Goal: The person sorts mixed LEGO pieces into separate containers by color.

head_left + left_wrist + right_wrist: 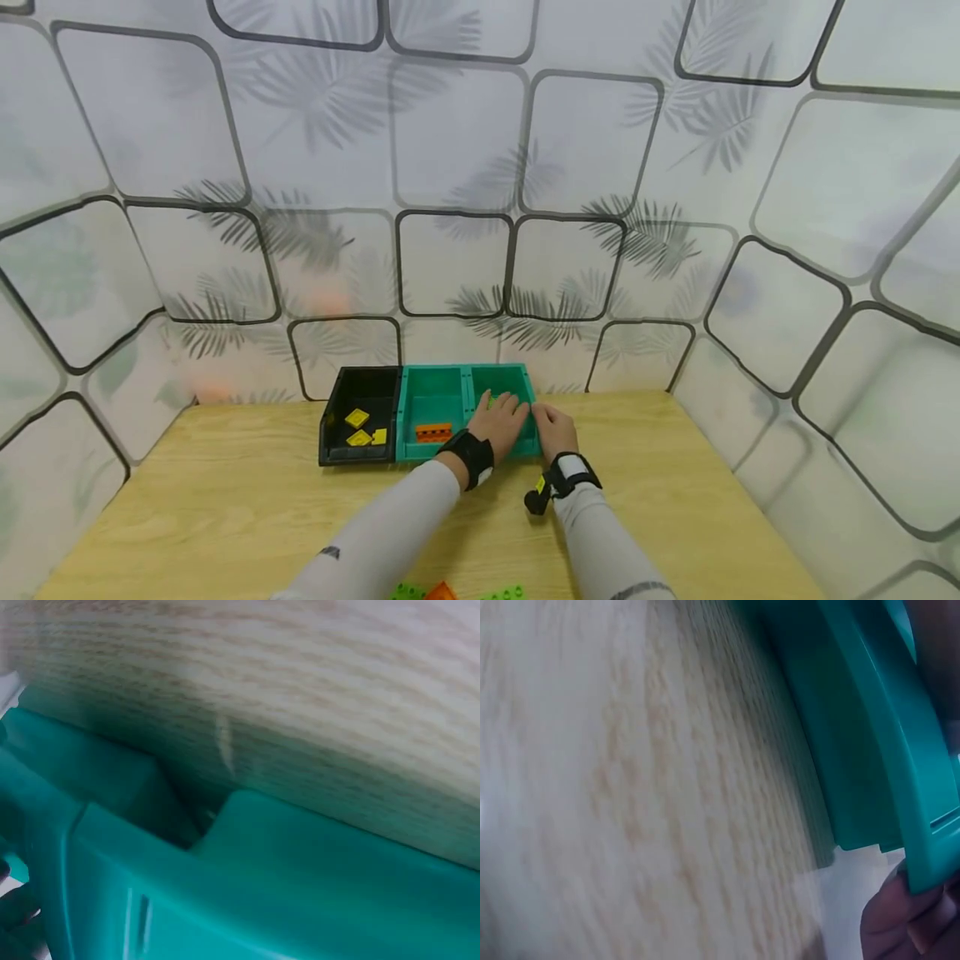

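Three joined bins stand against the wall: a black one [371, 379] at left, a teal one [435, 407] in the middle, another teal bin [498, 372] at right. My left hand [501, 423] lies over the right teal bin with its fingers spread, covering most of its inside. A bit of green [491, 402] peeks out by the thumb. At that bin's right side, my right hand [557, 430] pinches the rim; its fingers [889, 915] curl round the corner in the right wrist view.
Several yellow pieces [358, 418] lie in the black bin, and orange bricks [433, 432] in the middle one. Green bricks [504, 593] and an orange piece [441, 592] show at the table's near edge. Patterned cloth walls [457, 267] surround the wooden table [247, 492].
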Demonstrator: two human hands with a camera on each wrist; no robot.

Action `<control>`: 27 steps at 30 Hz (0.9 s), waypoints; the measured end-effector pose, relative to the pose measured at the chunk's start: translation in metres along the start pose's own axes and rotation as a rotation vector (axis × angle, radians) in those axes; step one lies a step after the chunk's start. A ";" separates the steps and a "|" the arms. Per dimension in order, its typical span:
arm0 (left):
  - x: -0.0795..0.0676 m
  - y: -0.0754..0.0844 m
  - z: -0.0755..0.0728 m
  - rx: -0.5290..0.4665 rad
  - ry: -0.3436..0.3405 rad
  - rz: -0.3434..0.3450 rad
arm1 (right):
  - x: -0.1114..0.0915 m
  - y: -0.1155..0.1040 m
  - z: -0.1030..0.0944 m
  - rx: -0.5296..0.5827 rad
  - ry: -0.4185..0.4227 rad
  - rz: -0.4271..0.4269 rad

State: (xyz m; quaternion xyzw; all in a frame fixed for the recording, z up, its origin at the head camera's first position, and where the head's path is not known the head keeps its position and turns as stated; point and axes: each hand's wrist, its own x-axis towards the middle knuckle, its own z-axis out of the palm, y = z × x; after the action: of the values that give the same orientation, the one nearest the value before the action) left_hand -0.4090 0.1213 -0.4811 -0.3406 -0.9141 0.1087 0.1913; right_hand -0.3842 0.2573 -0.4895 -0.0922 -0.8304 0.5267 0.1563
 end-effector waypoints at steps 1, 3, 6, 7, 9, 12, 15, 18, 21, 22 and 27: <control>-0.002 -0.002 0.000 -0.004 0.013 -0.011 | 0.000 0.000 0.001 -0.008 -0.003 0.000; -0.007 -0.008 -0.001 -0.014 0.049 -0.027 | -0.001 0.000 0.003 -0.021 -0.005 0.002; -0.016 -0.021 -0.002 -0.053 0.110 -0.037 | -0.002 -0.001 0.003 -0.042 -0.004 0.016; -0.019 -0.027 -0.003 -0.078 0.122 -0.045 | -0.002 -0.001 0.003 -0.051 -0.001 0.019; -0.028 -0.038 -0.007 -0.153 0.129 -0.078 | -0.002 -0.002 0.002 -0.054 0.000 0.020; -0.044 -0.056 -0.013 -0.271 0.154 -0.123 | -0.001 -0.001 0.000 -0.055 -0.008 0.023; -0.067 -0.075 -0.016 -0.340 0.181 -0.164 | -0.001 -0.002 0.000 -0.052 -0.014 0.024; -0.091 -0.095 -0.015 -0.347 0.205 -0.202 | -0.002 -0.003 0.000 -0.051 -0.019 0.038; -0.114 -0.116 -0.014 -0.366 0.237 -0.249 | -0.003 -0.004 -0.001 -0.058 -0.019 0.049; -0.122 -0.123 -0.014 -0.366 0.249 -0.268 | -0.004 -0.004 -0.002 -0.056 -0.020 0.055; -0.161 -0.154 -0.009 -0.387 0.295 -0.394 | -0.002 -0.003 0.000 -0.059 -0.038 0.079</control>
State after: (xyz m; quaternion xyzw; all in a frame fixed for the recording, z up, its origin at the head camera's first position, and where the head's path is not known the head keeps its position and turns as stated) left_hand -0.3830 -0.0996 -0.4668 -0.1992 -0.9286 -0.1569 0.2708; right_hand -0.3824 0.2549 -0.4873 -0.1197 -0.8441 0.5094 0.1170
